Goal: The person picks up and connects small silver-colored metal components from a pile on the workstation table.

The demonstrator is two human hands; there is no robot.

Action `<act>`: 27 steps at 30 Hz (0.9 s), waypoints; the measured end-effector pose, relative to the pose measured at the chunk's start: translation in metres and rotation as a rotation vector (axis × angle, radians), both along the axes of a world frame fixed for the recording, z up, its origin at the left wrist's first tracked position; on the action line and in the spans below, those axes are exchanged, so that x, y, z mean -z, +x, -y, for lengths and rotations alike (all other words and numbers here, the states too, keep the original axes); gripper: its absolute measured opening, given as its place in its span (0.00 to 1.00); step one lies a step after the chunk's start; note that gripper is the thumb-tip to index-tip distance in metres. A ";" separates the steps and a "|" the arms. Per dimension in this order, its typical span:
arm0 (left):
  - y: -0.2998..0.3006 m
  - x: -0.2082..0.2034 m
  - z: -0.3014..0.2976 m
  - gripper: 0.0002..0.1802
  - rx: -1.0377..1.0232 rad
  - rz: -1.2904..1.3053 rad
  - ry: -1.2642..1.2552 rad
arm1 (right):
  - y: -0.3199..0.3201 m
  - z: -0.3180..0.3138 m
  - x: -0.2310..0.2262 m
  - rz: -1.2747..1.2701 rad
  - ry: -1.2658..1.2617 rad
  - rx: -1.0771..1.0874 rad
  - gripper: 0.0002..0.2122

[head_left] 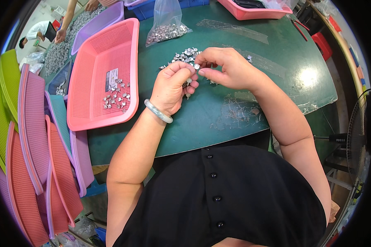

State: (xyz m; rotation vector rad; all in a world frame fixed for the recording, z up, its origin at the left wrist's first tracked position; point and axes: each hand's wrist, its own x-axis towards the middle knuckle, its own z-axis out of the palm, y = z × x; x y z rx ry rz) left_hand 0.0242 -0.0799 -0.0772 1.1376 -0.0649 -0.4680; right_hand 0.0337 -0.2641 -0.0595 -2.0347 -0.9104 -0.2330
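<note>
My left hand (169, 84), with a pale bangle (157, 111) at its wrist, is closed over several small metal parts, some showing between its curled fingers. Its thumb and forefinger meet beside a small round silver metal part (197, 66). Around that same part, the thumb and fingers of my right hand (228, 68) come together from the right. Which fingertips bear it is hard to see. Just beyond both hands lies a loose pile of similar metal parts (187, 54) on the green tabletop (193, 127), partly hidden by the fingers.
Left of my hands lies a pink plastic basket (99, 61) with several metal parts and a label. A clear bag (167, 26) of parts stands behind. Stacked coloured baskets (33, 123) crowd the left edge. Another person's arm (68, 18) reaches over a grey heap; a fan (356, 136) stands right.
</note>
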 end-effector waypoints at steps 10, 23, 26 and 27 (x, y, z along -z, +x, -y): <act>-0.001 -0.001 0.001 0.08 -0.009 0.023 -0.015 | -0.001 0.000 -0.003 0.020 -0.018 -0.003 0.06; 0.004 0.005 -0.003 0.07 0.066 -0.047 -0.091 | 0.000 0.001 -0.005 -0.006 -0.032 0.007 0.05; 0.005 0.004 -0.004 0.06 0.008 -0.127 -0.161 | 0.005 0.006 -0.002 -0.013 -0.186 0.089 0.05; 0.007 0.007 -0.007 0.05 0.041 -0.125 -0.209 | 0.006 0.008 0.001 -0.012 -0.236 0.094 0.05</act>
